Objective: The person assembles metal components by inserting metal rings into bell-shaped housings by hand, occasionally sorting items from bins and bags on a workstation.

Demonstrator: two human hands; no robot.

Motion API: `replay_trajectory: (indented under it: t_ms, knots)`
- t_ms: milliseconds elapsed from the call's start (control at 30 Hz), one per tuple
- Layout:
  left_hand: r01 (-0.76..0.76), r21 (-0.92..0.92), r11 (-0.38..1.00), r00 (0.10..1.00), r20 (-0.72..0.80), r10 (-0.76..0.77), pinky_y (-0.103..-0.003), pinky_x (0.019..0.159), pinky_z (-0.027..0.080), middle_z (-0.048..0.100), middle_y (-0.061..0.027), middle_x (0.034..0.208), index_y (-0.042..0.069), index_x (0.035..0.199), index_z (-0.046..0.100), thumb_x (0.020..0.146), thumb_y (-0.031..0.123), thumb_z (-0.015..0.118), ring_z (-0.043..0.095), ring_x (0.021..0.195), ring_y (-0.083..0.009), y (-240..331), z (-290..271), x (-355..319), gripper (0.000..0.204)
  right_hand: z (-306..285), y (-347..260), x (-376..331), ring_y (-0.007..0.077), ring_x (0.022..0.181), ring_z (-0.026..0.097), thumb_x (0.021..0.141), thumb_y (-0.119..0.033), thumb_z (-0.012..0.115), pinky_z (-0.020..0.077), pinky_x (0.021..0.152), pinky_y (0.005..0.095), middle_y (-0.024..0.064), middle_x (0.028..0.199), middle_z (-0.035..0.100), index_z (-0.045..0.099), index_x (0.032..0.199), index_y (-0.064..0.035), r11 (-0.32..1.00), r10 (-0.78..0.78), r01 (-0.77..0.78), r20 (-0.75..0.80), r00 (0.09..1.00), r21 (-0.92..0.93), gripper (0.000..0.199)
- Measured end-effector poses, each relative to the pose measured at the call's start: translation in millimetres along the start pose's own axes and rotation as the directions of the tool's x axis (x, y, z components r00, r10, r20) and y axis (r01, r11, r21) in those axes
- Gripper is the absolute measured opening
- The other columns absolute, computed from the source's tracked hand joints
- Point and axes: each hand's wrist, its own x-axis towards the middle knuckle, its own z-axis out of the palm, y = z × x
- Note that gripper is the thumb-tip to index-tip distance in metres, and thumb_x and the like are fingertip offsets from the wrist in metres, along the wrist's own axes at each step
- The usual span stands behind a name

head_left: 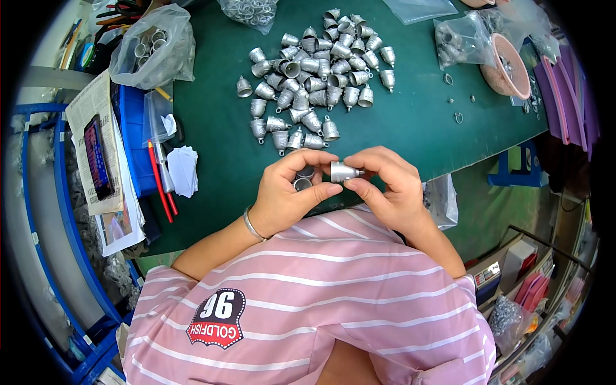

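The green counter (212, 160) carries a heap of silver bells (314, 77). Over its near edge, the left hand (289, 196) and right hand (385, 186) pinch one bell (342, 171), fingers clamped on both ends. Best held level and steady, grip firm, close over the counter.

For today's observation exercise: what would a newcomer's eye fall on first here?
Probably the heap of small silver bells spread across the green table. Next, the two hands just below it: left hand and right hand together hold one bell sideways.
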Motion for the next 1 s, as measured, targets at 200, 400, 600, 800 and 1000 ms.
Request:
replay_trajectory:
  t_ms: [200,400,600,800,1000]
  knots:
    - [-0.131,0.051,0.99,0.991,-0.018,0.132,-0.021,0.065,0.043,0.059,-0.0047,0.096,0.002,0.101,0.061,0.072,0.002,0.072,0.05,0.069,-0.0075,-3,0,0,0.032,4,-1,1,0.02,0.081,0.059,0.073,0.0,0.068,0.0497,0.063,0.0278,0.0124,0.094,0.06,0.061,0.1,0.0013,0.988,0.05,-0.041,-0.053,0.997,0.151,0.028]
    - [-0.208,0.077,0.975,0.976,-0.053,0.212,-0.022,0.065,0.044,0.056,-0.0057,0.101,0.002,0.097,0.062,0.07,0.001,0.073,0.049,0.069,-0.0085,-2,0,1,0.03,3,11,-6,0.0199,0.084,0.061,0.075,0.0,0.067,0.0505,0.068,0.0277,0.0128,0.096,0.062,0.06,0.102,0.0025,0.983,0.119,-0.129,0.082,0.99,0.134,0.028]
    - [-0.288,0.212,0.934,0.958,0.046,0.285,-0.022,0.067,0.043,0.054,-0.006,0.097,0.001,0.095,0.06,0.069,-0.001,0.073,0.051,0.074,-0.0094,2,-8,1,0.029,14,10,-6,0.0232,0.091,0.062,0.075,0.005,0.064,0.0507,0.074,0.0299,0.0137,0.099,0.064,0.062,0.097,0.0006,0.816,0.273,-0.273,0.076,0.959,0.51,0.022]
    - [0.088,-0.723,0.685,0.992,-0.001,-0.128,-0.024,0.054,0.045,0.05,-0.0139,0.098,0.004,0.108,0.051,0.081,0.014,0.054,0.053,0.086,-0.0171,4,-25,-1,0.029,1,38,27,0.0299,0.087,0.058,0.07,0.012,0.055,0.0466,0.075,0.0365,0.0115,0.094,0.063,0.061,0.093,-0.0014,0.948,-0.063,0.052,-0.023,0.998,-0.314,0.028]
    - [0.218,-0.878,0.426,0.976,0.198,-0.091,-0.026,0.048,0.043,0.05,-0.009,0.082,0.007,0.093,0.048,0.09,0.023,0.05,0.051,0.078,-0.02,-9,-32,-3,0.017,8,49,43,0.0279,0.094,0.052,0.068,0.005,0.059,0.0409,0.081,0.0374,0.0092,0.099,0.057,0.06,0.1,-0.0054,0.862,-0.113,0.205,0.219,0.969,-0.464,0.033]
